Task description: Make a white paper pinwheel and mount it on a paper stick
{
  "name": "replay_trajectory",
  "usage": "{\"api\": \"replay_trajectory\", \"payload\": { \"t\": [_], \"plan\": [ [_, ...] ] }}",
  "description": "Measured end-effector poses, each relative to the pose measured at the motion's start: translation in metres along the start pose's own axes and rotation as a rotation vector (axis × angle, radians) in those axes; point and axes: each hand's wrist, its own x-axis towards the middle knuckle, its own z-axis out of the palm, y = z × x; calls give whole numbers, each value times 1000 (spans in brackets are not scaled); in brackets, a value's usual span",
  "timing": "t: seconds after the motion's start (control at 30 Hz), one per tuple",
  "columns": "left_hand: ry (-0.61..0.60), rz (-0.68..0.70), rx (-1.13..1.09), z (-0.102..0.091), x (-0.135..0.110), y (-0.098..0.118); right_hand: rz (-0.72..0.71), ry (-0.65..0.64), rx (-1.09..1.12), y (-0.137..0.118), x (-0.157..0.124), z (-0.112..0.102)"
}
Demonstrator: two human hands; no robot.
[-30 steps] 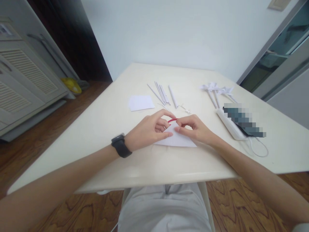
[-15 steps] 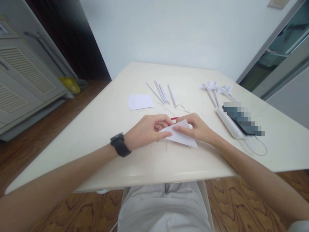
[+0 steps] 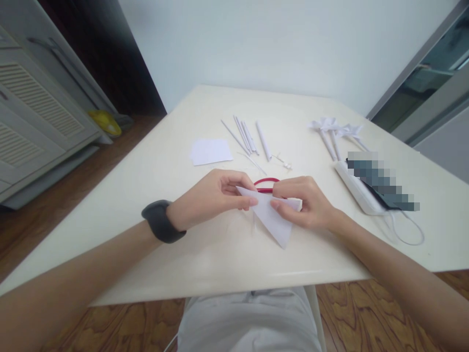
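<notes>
A piece of white paper (image 3: pixel 273 220), folded to a triangle, is held between both hands just above the table. My left hand (image 3: pixel 223 193) pinches its left corner between thumb and fingers; a black watch is on that wrist. My right hand (image 3: pixel 306 203) grips the paper's right side, thumb on the near face. Behind the paper, partly hidden by it and by my fingers, shows a red loop-shaped handle (image 3: pixel 266 181); what it belongs to cannot be seen.
White paper sheets (image 3: pixel 210 151) lie at the back left. Several rolled paper sticks (image 3: pixel 245 137) and small white bits (image 3: pixel 287 165) are beyond my hands. White paper pinwheels (image 3: pixel 330 128) rest at the right, by a white box-like object (image 3: pixel 355 188) with a cable and a blurred-out dark thing.
The paper has turned so that one corner points down toward me. My right hand has shifted its hold slightly rightward, and more of the red handle shows. The view has moved a little.
</notes>
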Motion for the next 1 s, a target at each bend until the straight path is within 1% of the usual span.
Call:
{"api": "replay_trajectory", "payload": {
  "t": [0.1,0.27,0.37,0.43,0.6,0.7,0.77,0.87,0.93,1.0],
  "plan": [
    [32,0,-43,2,-2,4,-83,27,-74,-2,-1,-1],
    [46,-30,-183,2,-3,9,-196,97,-136,-1,-4,1],
    [64,-19,-180,1,-3,9,-242,112,-167,0,-6,3],
    [72,-13,-158,0,-2,8,-247,108,-176,0,-7,3],
    [88,-6,-130,-4,0,5,-186,83,-117,1,-6,4],
    [106,5,-177,-6,2,3,-114,77,-59,2,-2,4],
    [108,27,-200,-6,3,4,-53,103,-33,2,-1,3],
    [48,46,-152,-4,5,5,31,169,-26,4,2,3],
    [-11,31,-96,-1,6,4,83,197,-20,5,2,3],
    [-35,9,-50,2,6,3,131,206,2,8,3,4]
  ]
}}
